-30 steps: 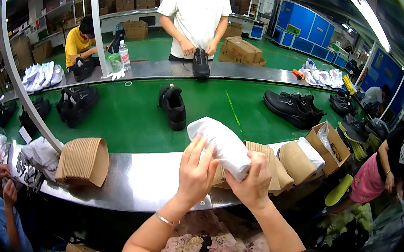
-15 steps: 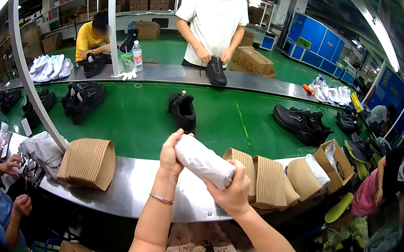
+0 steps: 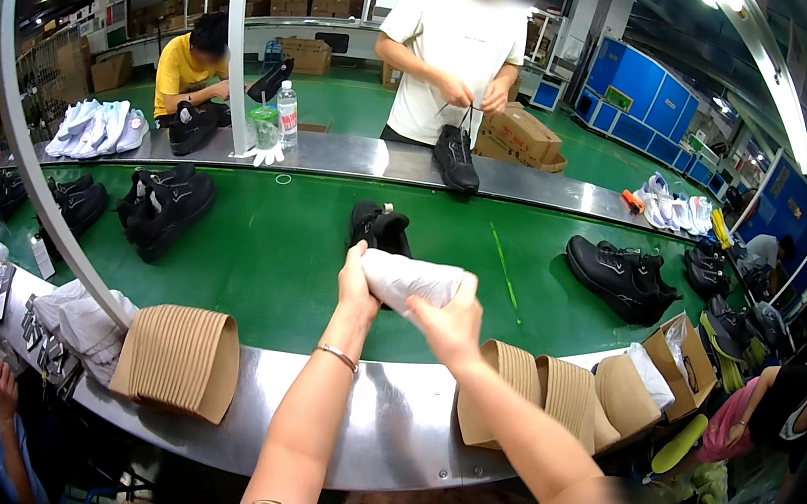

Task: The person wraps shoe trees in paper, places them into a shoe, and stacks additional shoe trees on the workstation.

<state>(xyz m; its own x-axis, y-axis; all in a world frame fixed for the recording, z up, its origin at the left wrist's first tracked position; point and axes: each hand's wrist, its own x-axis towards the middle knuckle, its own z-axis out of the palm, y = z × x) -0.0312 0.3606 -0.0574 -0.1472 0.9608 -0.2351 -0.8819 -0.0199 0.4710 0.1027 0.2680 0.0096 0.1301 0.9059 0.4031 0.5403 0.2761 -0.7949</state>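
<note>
1. Gripping a white paper bundle (image 3: 412,281) in the middle of the frame, left hand (image 3: 355,284) clasping its left end, right hand (image 3: 450,324) clamping its right end from below
2. Holding the bundle out over the green conveyor belt (image 3: 291,268), just in front of a pair of black shoes (image 3: 378,227) sitting at upper centre of the belt
3. Stretching both forearms up from the lower edge across the shiny metal counter (image 3: 381,431), a thin bracelet (image 3: 339,354) circling the left wrist
4. Lying on the counter at lower left, a stack of brown cardboard inserts (image 3: 179,357); lying at lower right, more cardboard stacks (image 3: 547,396) beside an open cardboard box (image 3: 682,362)
5. Resting on the belt at left, black boots (image 3: 167,205); resting at right, black shoes (image 3: 618,270)
6. Standing at top centre behind the far counter, a person in a white shirt (image 3: 459,47) handling the laces of a black shoe (image 3: 456,158)
7. Bending over dark shoes at upper left, a person in a yellow shirt (image 3: 184,74), a clear water bottle (image 3: 287,114) standing nearby
</note>
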